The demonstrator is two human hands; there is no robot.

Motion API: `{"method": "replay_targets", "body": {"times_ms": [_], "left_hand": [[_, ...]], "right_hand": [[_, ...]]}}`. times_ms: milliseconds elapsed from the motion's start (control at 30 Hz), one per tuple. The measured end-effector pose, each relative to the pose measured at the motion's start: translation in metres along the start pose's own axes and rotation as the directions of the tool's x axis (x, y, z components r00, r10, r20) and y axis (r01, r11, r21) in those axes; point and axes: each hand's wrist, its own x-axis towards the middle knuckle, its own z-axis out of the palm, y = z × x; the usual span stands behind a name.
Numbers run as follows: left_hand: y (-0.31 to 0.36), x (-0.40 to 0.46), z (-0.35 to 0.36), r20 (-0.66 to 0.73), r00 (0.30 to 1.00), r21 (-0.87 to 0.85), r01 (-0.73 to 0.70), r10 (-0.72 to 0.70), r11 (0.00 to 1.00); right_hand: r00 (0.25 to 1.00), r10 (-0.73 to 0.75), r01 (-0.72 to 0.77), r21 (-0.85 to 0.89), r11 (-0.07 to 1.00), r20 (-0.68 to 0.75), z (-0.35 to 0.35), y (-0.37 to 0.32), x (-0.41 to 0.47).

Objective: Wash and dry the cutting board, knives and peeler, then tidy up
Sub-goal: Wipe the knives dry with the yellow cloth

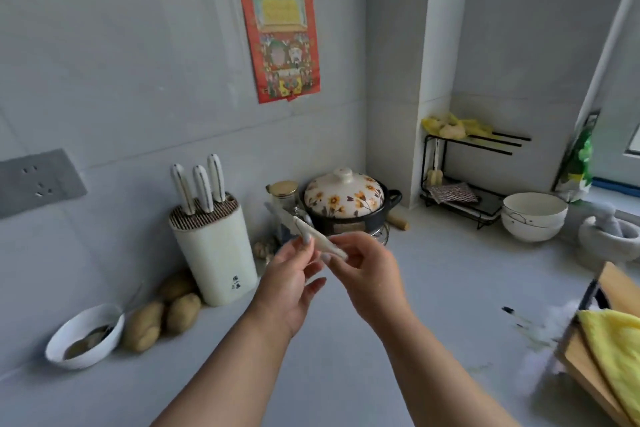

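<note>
Both my hands hold a small white-handled knife (313, 233) in the air above the counter, its blade pointing up-left toward the knife block. My left hand (294, 274) pinches the handle near the blade; my right hand (367, 270) grips the handle's rear end. The white knife block (216, 253) stands to the left with three white-handled knives (202, 185) in its slots. A wooden cutting board (616, 291) leans at the right edge, a yellow cloth (613, 347) draped over it. I see no peeler.
A flowered clay pot (346, 199) and a glass jar (284, 194) stand behind the hands. Potatoes (162, 312) and a white bowl (85, 336) lie at left. Stacked white bowls (535, 215), a mortar (613, 236) and a black rack (460, 184) are at right.
</note>
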Motion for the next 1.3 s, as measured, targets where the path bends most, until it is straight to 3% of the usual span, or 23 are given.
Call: {"method": "replay_targets", "body": {"times_ms": [133,300,533,867,933,1100,1300], "left_hand": [[0.022,0.014,-0.037,-0.081,0.996,-0.015,-0.024,0.023,1.0],[0.034,0.03,-0.075,-0.086,0.996,-0.048,-0.013,0.009,0.999],[0.048,0.06,-0.098,-0.147,0.989,-0.12,0.01,-0.027,0.993],[0.054,0.116,-0.137,-0.268,0.958,0.225,-0.035,0.096,0.974],[0.049,0.119,-0.141,-0.281,0.953,0.258,-0.043,0.117,0.965],[0.046,0.123,-0.142,-0.29,0.949,0.218,-0.059,0.122,0.974],[0.042,0.125,-0.141,-0.319,0.938,0.21,-0.07,0.136,0.975]], "right_hand": [[0.986,-0.139,0.132,-0.078,0.988,-0.097,0.041,-0.014,0.017],[0.95,-0.267,0.241,-0.167,0.956,-0.16,0.078,-0.028,0.039],[0.948,-0.306,0.253,-0.377,0.891,-0.087,0.108,-0.056,0.116],[0.96,-0.261,0.273,-0.535,0.8,0.1,0.158,-0.072,0.179],[0.959,-0.26,0.281,-0.528,0.801,0.115,0.167,-0.074,0.187],[0.983,-0.176,0.184,-0.346,0.92,0.053,0.178,-0.074,0.197],[0.959,-0.281,0.265,-0.273,0.925,-0.02,0.178,-0.07,0.2]]}}
